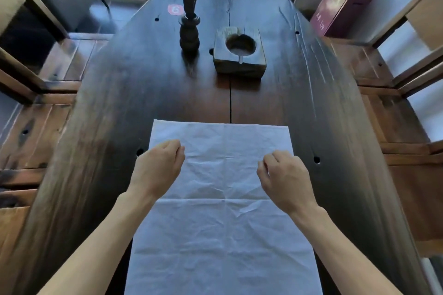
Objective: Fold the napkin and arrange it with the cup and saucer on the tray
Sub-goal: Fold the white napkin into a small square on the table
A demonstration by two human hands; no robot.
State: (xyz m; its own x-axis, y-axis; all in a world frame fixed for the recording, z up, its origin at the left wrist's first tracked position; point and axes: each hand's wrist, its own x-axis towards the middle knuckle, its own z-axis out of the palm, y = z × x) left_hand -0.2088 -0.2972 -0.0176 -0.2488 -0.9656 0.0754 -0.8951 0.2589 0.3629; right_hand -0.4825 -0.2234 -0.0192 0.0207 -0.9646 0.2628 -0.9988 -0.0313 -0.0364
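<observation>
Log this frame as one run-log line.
napkin: flat, unfolded | left hand: curled above napkin | right hand: same | cup, saucer, tray: unseen

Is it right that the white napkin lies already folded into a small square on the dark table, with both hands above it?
Not quite. In the head view the napkin lies spread open flat, only creased, on the dark table. The left hand and right hand are above it.
</observation>
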